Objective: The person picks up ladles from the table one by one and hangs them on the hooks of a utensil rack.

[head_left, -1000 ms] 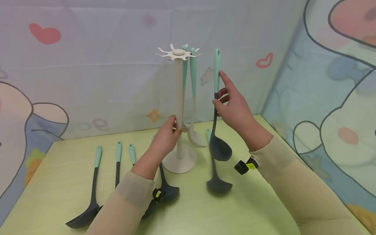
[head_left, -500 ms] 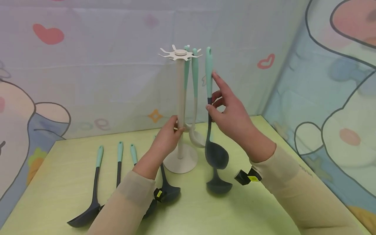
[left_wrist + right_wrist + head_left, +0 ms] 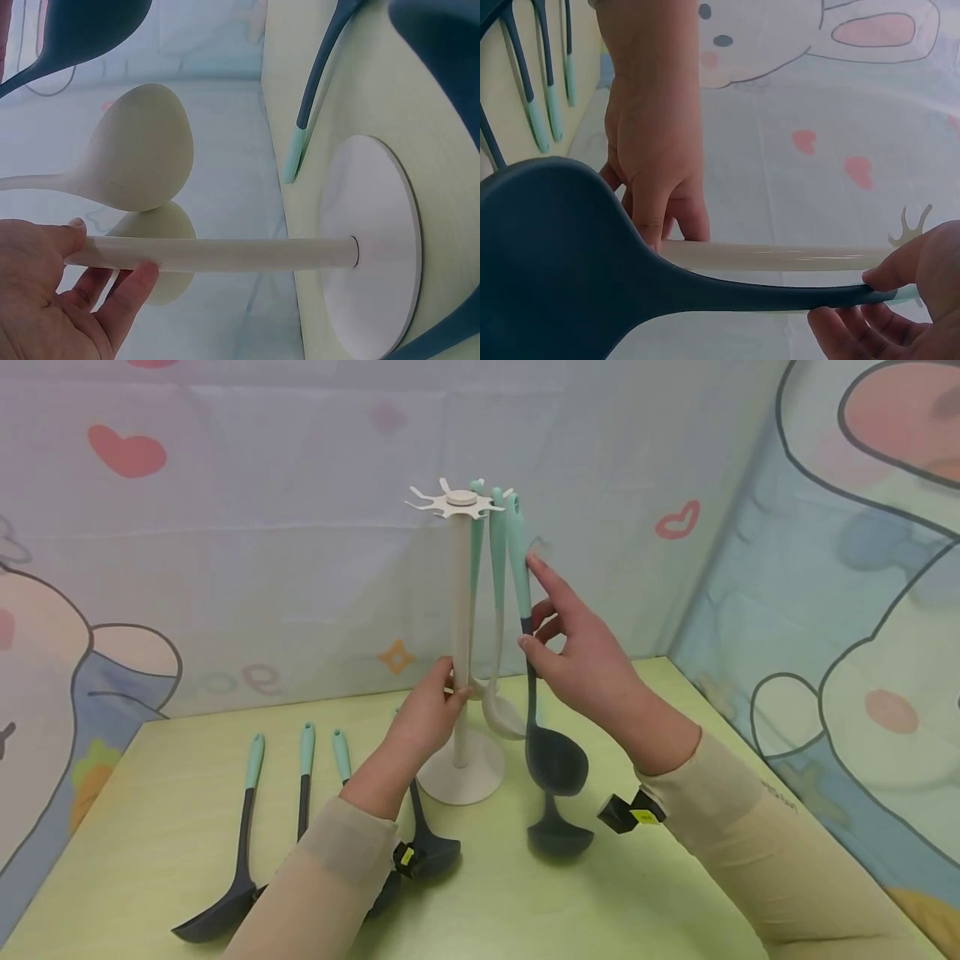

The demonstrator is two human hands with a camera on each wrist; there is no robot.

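Note:
A cream utensil stand (image 3: pixel 459 635) with a star-shaped hook top (image 3: pixel 454 503) rises from a round base (image 3: pixel 461 777) (image 3: pixel 375 247). My left hand (image 3: pixel 427 706) (image 3: pixel 52 300) grips its pole (image 3: pixel 225 253) low down. My right hand (image 3: pixel 573 647) (image 3: pixel 900 307) pinches a dark ladle with a mint handle (image 3: pixel 528 643) (image 3: pixel 592 262), held upright with its handle tip next to the hook top. Two cream spoons with mint handles (image 3: pixel 491 610) (image 3: pixel 142 157) hang from the stand behind the pole.
Several dark utensils with mint handles (image 3: pixel 243 835) lie on the yellow-green table (image 3: pixel 600 902) at the front left. Another dark ladle (image 3: pixel 558 835) lies right of the base. Cartoon-printed curtains close in the back and right sides.
My right hand has carried the ladle leftward, from apart on the right to right beside the hook top. The left hand has stayed on the pole.

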